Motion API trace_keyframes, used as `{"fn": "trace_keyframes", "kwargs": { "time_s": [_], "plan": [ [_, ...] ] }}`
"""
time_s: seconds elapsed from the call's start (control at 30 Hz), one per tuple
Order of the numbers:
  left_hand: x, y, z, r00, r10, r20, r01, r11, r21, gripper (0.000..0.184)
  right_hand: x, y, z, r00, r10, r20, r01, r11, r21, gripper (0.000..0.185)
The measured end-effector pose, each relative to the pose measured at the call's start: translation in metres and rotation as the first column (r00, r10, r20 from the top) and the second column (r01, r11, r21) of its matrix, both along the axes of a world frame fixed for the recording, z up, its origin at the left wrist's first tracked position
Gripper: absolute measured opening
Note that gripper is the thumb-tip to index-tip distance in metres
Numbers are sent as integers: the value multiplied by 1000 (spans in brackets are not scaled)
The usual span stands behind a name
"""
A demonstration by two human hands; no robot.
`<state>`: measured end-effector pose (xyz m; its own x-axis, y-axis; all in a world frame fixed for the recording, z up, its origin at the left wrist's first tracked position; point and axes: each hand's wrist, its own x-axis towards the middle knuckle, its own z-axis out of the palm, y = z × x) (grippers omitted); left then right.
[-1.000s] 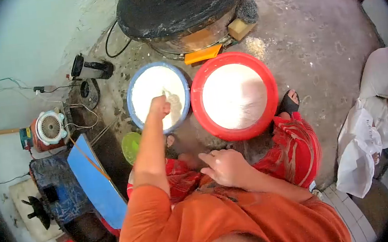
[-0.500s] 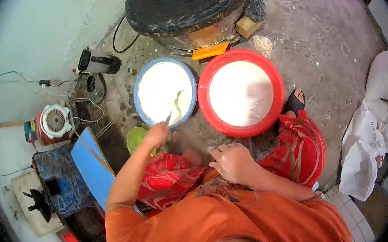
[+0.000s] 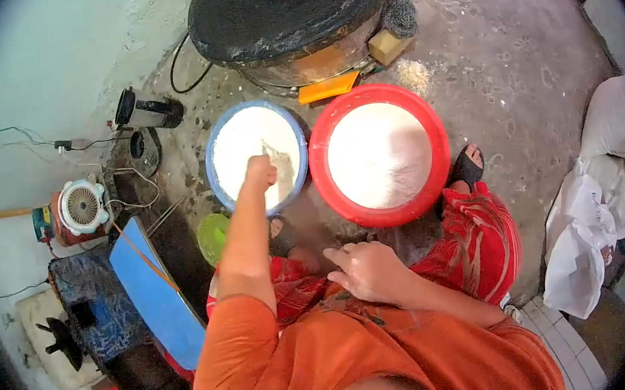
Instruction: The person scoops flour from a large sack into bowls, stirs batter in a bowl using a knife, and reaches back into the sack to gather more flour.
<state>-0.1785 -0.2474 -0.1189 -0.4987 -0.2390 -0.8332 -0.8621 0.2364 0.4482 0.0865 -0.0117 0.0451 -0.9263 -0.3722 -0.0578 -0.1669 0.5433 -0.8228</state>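
A blue-rimmed basin (image 3: 212, 164) of white, batter-like stuff stands beside a red basin (image 3: 319, 165) filled with white material. Over the blue basin, my left hand (image 3: 260, 172) is closed in a fist round a thin stirring tool (image 3: 265, 148), whose lower part dips into the white contents; most of its handle is hidden by the hand. My right hand (image 3: 367, 269) rests near my lap, below the red basin, fingers loosely spread and holding nothing visible.
Beyond the basins sits a big round black griddle (image 3: 291, 5), with an orange scraper (image 3: 329, 87) at its base. A green bowl (image 3: 212, 237), a blue board (image 3: 154, 290) and a fan (image 3: 82, 206) are at left. White sacks (image 3: 583, 233) lean at right.
Half a second ago my left hand was at the near edge of the blue basin; it has moved forward over the contents with the tool. My right hand stays near my lap.
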Motion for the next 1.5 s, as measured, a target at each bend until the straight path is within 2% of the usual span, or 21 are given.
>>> {"fn": "trace_keyframes", "kwargs": {
  "time_s": [0.1,0.17,0.23,0.33,0.4,0.43,0.5,0.57,0.63,0.67,0.73,0.8,0.87,0.9,0.93,0.97,1.0,1.03,1.17,1.33,1.5],
  "plan": [
    [10,-21,53,999,13,46,-14,1000,19,15,0,0,9,1000,25,17,-25,1000,-18,41],
    [32,-18,119,988,-112,102,111,994,15,16,2,-3,7,999,33,-24,-32,999,32,40],
    [47,-48,119,990,-105,90,110,992,-59,26,5,-5,5,999,41,-32,-40,999,17,39],
    [81,-56,154,947,-305,99,317,937,-144,25,6,-6,5,998,45,-31,-44,999,28,39],
    [99,-60,160,816,-568,105,577,791,-204,29,4,-6,7,999,43,-24,-41,998,47,38],
    [104,-53,157,817,-567,106,576,792,-204,29,3,-5,8,999,49,7,-49,994,98,38],
    [113,-33,149,624,-764,165,769,564,-300,27,3,-5,7,998,51,41,-57,987,149,38],
    [112,-66,63,181,-982,-47,822,178,-542,28,5,-7,1,999,-4,-37,9,990,144,39],
    [97,-69,-11,66,-993,93,918,24,-395,29,6,-8,-1,999,3,-37,2,988,152,39],
    [93,-49,-10,60,-994,88,919,21,-393,29,4,-7,-1,999,10,-40,-4,987,159,39],
    [90,2,7,354,-922,155,849,247,-466,29,0,-4,2,1000,19,5,-20,988,156,39],
    [75,11,-10,638,-769,30,655,522,-546,25,1,-5,0,999,31,24,-33,994,107,39],
    [46,6,-31,216,-935,281,809,10,-588,21,1,-5,-3,999,35,6,-35,997,65,40],
    [37,15,-6,-394,-742,542,646,-643,-411,20,2,-3,-3,999,39,-1,-39,999,24,41],
    [33,14,-4,-397,-742,540,643,-645,-413,20,2,-2,0,999,35,-1,-35,999,27,41],
    [28,11,-6,183,-942,282,873,24,-486,18,2,-2,5,999,43,16,-43,999,33,39],
    [25,9,-7,744,-666,51,637,684,-355,17,2,-2,9,998,52,31,-53,998,40,37],
    [22,4,-7,998,-54,-29,52,995,-88,18,2,-2,11,998,51,29,-52,998,43,37],
    [38,-11,73,1000,-9,-21,10,998,60,22,4,-3,15,997,80,9,-80,996,49,37],
    [82,-40,150,928,-343,145,364,917,-164,19,8,-4,10,996,79,-33,-77,996,37,37],
    [117,-43,145,809,-563,171,588,784,-198,23,10,-2,5,996,59,-64,-55,997,61,38]
  ]
}}
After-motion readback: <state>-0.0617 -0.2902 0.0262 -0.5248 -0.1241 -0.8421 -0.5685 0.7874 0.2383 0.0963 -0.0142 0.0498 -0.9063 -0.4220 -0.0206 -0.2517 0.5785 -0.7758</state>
